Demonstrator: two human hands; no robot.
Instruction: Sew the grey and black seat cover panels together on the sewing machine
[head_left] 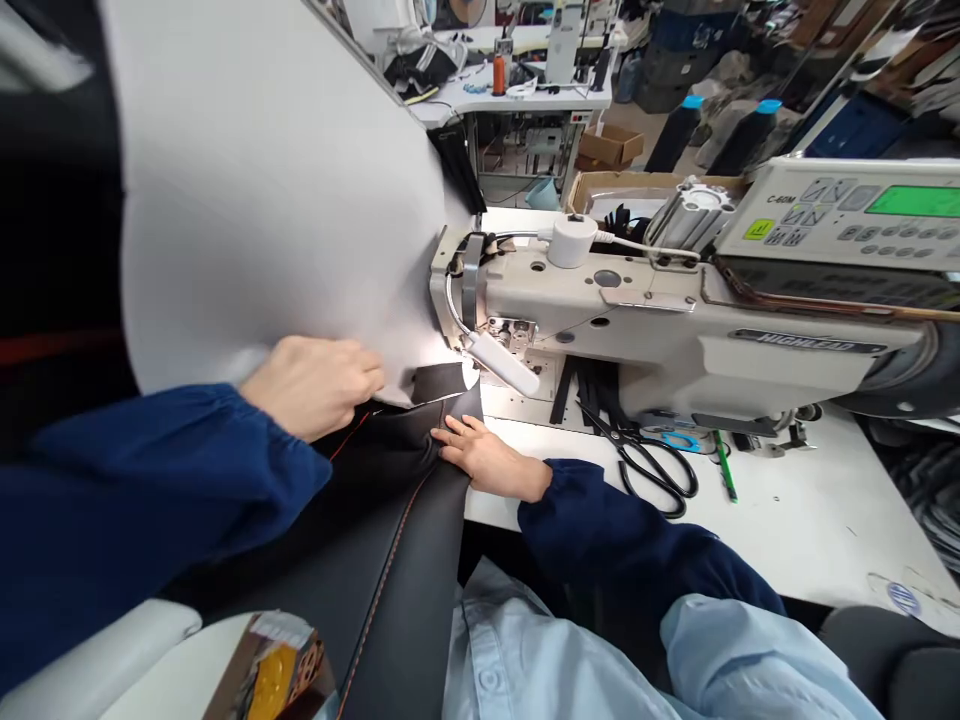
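My left hand (pixel 315 385) is closed on the edge of a large black panel, whose white backing (pixel 285 220) stands up and folds over toward the left. My right hand (pixel 487 458) lies with fingers spread on the panel's black face (pixel 420 580), just in front of the sewing machine's head (pixel 459 285). An orange stitched line runs down the black face toward me. A small dark strip (pixel 439 381) sits at the panel's edge near the needle area, which is partly hidden by a white lamp (pixel 502 364).
On the white machine table (pixel 787 520) lie black-handled scissors (pixel 656 465), a green pen (pixel 725 465) and black strips (pixel 592 390). A control box (pixel 847 215) stands above the machine arm. An open container (pixel 270 670) is at lower left. Another sewing table (pixel 517 95) stands behind.
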